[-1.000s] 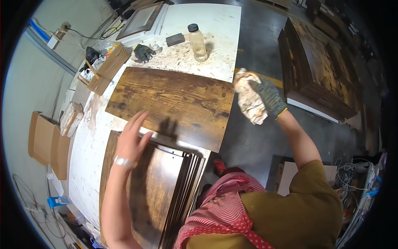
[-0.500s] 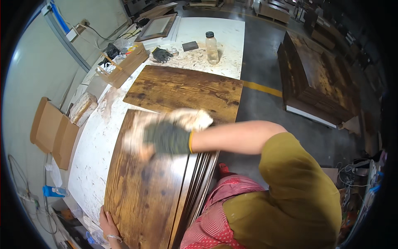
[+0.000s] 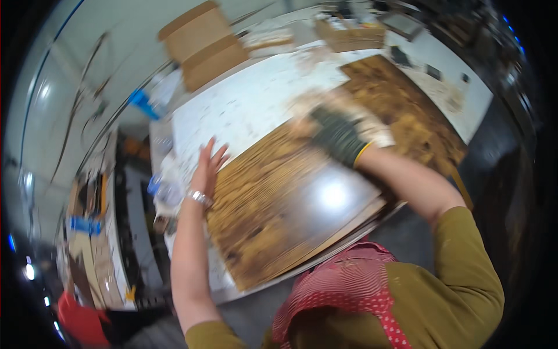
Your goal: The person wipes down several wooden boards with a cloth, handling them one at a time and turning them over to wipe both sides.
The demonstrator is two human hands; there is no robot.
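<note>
My right hand [image 3: 337,135], in a dark glove with a yellow cuff, presses a pale cloth [image 3: 372,131] against the top of a dark-stained wooden panel [image 3: 279,215]. That panel lies on a stack of similar panels on a white paint-marked worktable [image 3: 250,104]. My left hand [image 3: 207,166], bare with a bracelet at the wrist, rests flat with spread fingers on the panel's left edge. A second stained panel [image 3: 407,110] lies further along the table. The picture is blurred by motion.
Cardboard boxes [image 3: 200,43] lean against the wall behind the table. A wooden tray of small items [image 3: 349,35] and dark objects [image 3: 401,55] sit at the far end. Shelving with clutter [image 3: 96,232] stands to the left. Dark floor [image 3: 500,174] lies right.
The view has swung round sharply. My right hand has slid with the cloth along the stacked panel, and my left hand has moved up onto the panel's left edge.
</note>
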